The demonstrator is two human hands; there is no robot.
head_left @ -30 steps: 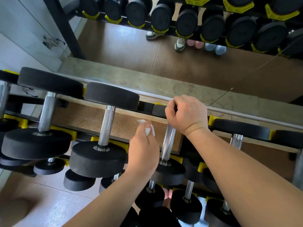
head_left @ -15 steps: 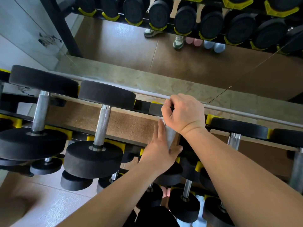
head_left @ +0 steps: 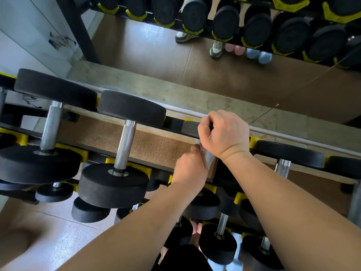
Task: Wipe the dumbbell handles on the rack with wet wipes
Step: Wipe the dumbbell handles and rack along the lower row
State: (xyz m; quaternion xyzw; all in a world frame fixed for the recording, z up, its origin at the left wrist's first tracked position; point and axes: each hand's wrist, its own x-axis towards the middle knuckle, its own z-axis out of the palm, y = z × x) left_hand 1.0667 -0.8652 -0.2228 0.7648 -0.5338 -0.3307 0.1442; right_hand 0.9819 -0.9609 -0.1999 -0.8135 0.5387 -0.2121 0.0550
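While both hands crowd it, handle (head_left: 210,160) mostly hidden | left grip (head_left: 190,169) wraps handle | right grip (head_left: 224,133) clamps dumbbell head (head_left: 190,129)

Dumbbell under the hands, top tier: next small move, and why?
Probably slide the left hand down the handle toward the near weight head. That hand is wrapped round the shaft just below the right hand, which grips the far head, so only the upper stretch looks covered so far. The wipe itself is barely visible under the fingers.
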